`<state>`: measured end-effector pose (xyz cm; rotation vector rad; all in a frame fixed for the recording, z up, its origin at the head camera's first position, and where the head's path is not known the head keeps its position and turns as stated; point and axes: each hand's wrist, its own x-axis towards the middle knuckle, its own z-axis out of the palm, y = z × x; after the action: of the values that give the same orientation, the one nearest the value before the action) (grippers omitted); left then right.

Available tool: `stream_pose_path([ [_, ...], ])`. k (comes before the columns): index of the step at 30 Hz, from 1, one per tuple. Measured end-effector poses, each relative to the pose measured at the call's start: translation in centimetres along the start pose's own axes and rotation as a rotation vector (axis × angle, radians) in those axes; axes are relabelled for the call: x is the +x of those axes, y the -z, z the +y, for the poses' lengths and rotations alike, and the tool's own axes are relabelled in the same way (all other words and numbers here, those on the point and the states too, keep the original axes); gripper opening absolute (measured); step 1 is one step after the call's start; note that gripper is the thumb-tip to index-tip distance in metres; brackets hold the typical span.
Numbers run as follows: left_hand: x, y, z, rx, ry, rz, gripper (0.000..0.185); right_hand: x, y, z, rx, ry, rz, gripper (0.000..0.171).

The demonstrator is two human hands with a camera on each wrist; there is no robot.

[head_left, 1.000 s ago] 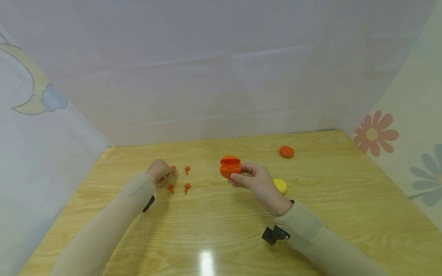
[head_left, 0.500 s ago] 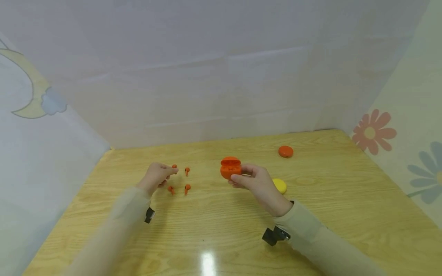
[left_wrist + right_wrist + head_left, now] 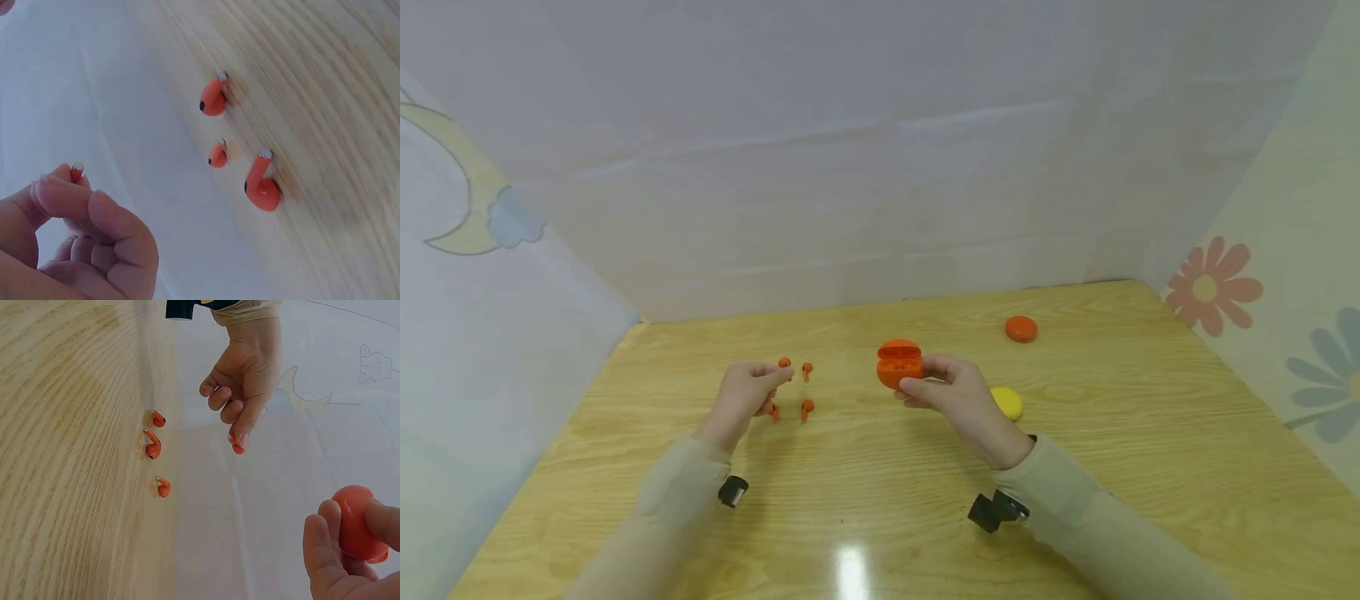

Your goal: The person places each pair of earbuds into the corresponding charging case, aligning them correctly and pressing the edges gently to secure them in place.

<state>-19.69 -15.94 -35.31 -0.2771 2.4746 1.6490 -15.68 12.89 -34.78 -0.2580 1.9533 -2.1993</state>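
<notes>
My left hand (image 3: 739, 396) pinches an orange earbud (image 3: 784, 362) between thumb and forefinger, lifted off the table. In the left wrist view only the silver-tipped stem (image 3: 77, 170) of this earbud pokes out past the fingertips. Three more orange earbuds lie on the table close by: one at the back (image 3: 807, 367), one nearer me (image 3: 807, 407), and one (image 3: 775, 412) partly behind my left fingers. Off to their right, my right hand (image 3: 962, 400) grips a round orange earbud case (image 3: 892, 375) by its side. Its lid is raised, with the hollow inside facing me.
Behind my right hand a yellow round case (image 3: 1008, 403) lies on the wooden table (image 3: 880, 483), partly covered. A closed orange round case (image 3: 1021, 328) sits farther back on the right. Pale cloth walls (image 3: 865, 200) enclose the table's back and sides.
My left hand has gone from reaching down at the back-left earbud to holding it up off the table, its wrist turned. My right hand and the case stay nearly still.
</notes>
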Motion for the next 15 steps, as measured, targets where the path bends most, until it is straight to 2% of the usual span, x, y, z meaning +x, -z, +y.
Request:
stream_pose_path([
  [3, -0.4, -0.3, 0.2, -0.011, 0.0, 0.022, 0.032, 0.1, -0.1, 0.1, -0.002, -0.002, -0.002, 0.032],
  [12, -1.9, -1.3, 1.0, -0.032, -0.061, 0.009, 0.027, 0.2, -0.2, 0.2, -0.009, 0.001, -0.004, 0.031],
  [15, -2.3, -1.6, 1.2, -0.041, -0.06, 0.017, 0.025, 0.2, -0.3, 0.2, -0.012, -0.004, -0.002, 0.031],
])
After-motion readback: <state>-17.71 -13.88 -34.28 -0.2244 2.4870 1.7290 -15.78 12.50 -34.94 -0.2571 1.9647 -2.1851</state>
